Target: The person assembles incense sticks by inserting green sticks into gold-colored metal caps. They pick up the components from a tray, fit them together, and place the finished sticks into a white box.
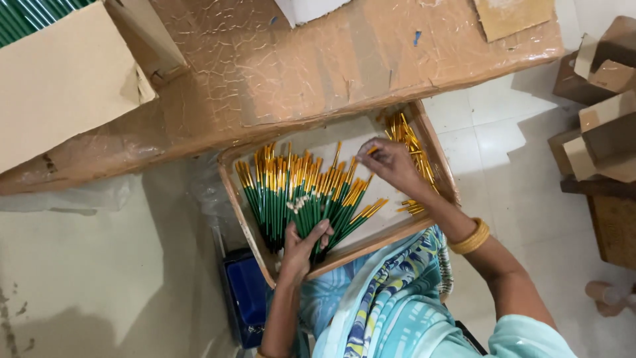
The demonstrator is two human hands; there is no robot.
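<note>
Pencils [301, 199], green, light, stiff, slippery, fanned in wooden tray [233, 192]: your left hand [301, 248] clenched round lower ends; right hand [391, 162] pinches one gold tip. Hold bundle low, firmly.

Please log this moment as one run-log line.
left hand: holds fanned green pencils | right hand: pinches one gold-tipped piece | tray: loose gold-tipped pieces at right
</note>
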